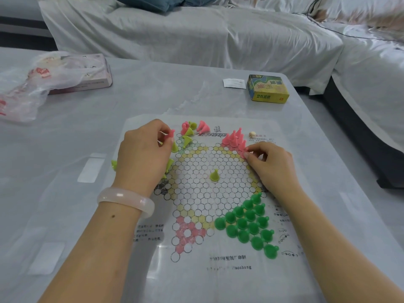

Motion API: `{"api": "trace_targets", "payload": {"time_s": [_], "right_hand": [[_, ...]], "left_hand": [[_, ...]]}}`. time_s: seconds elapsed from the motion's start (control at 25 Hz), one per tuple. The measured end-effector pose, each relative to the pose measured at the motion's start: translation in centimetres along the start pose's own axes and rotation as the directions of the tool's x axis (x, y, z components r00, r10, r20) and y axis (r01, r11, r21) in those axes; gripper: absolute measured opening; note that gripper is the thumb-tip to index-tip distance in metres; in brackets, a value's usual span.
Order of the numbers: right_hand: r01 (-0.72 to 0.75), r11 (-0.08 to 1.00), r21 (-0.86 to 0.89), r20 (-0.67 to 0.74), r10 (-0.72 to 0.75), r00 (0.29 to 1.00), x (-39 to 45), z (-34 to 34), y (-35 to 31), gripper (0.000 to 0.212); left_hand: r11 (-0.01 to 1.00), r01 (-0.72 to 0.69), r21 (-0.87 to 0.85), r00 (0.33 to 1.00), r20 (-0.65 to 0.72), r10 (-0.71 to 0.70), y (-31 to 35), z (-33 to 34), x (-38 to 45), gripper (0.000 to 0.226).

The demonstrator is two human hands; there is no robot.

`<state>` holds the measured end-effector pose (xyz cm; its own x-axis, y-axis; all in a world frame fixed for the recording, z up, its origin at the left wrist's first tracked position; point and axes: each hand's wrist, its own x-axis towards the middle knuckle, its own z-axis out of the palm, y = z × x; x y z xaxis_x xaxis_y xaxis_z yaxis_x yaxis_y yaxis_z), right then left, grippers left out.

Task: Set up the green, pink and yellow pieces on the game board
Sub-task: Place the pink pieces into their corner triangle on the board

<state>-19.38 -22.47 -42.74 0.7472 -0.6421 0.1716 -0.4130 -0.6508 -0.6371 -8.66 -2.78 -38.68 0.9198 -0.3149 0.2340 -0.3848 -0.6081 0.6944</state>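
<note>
A person is arranging small plastic cone-shaped pawns on a thin printed paper star-pattern game board [196, 270] lying on a grey table [65, 138]. The left hand [143, 158], wearing a pale translucent bangle [125, 201], is pinching one pink pawn [171, 134] between thumb and fingertips above the board's upper-left corner. The right hand [270, 166] is curling its fingertips round a pink pawn at the near edge of the standing pink cluster [234, 139] in the upper-right point. The dark green pawns [249, 221] are filling the lower-right point. Yellow-green pawns [188, 136] are lying tipped and mixed with loose pink ones [203, 126] near the top left; one yellow-green pawn [214, 174] is standing alone mid-board. A small die [252, 134] and a yellow-green card box [268, 89] are sitting beyond.

Risks, as judged: the right fingers are working against tightly packed pink pawns, so a nudge could be toppling neighbours; the forearm is passing just beside the green group; the light paper could be sliding under either wrist, shifting every seated piece.
</note>
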Motion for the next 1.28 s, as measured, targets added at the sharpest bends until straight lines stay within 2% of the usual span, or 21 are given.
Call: {"api": "trace_targets", "payload": {"time_s": [0.2,0.4,0.52,0.6,0.68,0.76,0.8,0.96,1.28], "right_hand": [[0.003,1.0,-0.009,-0.009,-0.003,1.0,-0.1,0.1,0.0,0.012],[-0.008,0.999,0.052,-0.003,0.008,1.0,-0.4,0.0,-0.1,0.01],[-0.016,0.986,0.164,-0.119,0.036,0.992,-0.6,-1.2,-0.5,0.006],[0.033,0.964,0.265,-0.18,0.016,0.984,-0.7,-2.5,-1.5,0.008],[0.102,0.927,0.361,-0.068,-0.083,0.994,-1.0,-3.1,-3.2,0.011],[0.149,0.916,0.371,0.115,-0.204,0.972,-1.5,-2.6,-4.8,0.014],[0.175,0.915,0.362,0.161,-0.247,0.956,-1.7,-2.1,-5.2,0.015],[0.206,0.893,0.401,0.148,-0.285,0.947,-1.8,-1.5,-5.4,0.012],[0.24,0.874,0.423,0.152,-0.33,0.932,-1.7,-1.6,-4.8,0.011]], "left_hand": [[1.0,0.015,-0.013,1.0,0.019,-0.015,0.1,0.1,-0.1,0.014],[0.999,0.037,-0.031,0.999,0.032,-0.036,0.0,0.0,-0.1,0.014],[0.992,0.056,-0.116,0.996,0.08,-0.047,0.1,0.2,-0.2,0.016],[0.985,0.055,-0.165,0.99,0.134,-0.033,0.6,0.4,-0.4,0.02],[0.977,0.033,-0.212,0.982,0.189,0.008,1.4,0.7,-0.9,0.024],[0.964,-0.001,-0.265,0.977,0.206,0.057,2.2,1.2,-1.5,0.029],[0.957,-0.014,-0.291,0.976,0.203,0.076,2.4,1.3,-1.8,0.029],[0.937,-0.024,-0.35,0.973,0.208,0.103,2.6,1.7,-2.4,0.026],[0.94,-0.122,-0.319,0.952,0.23,0.202,2.7,2.3,-2.4,0.028]]}}
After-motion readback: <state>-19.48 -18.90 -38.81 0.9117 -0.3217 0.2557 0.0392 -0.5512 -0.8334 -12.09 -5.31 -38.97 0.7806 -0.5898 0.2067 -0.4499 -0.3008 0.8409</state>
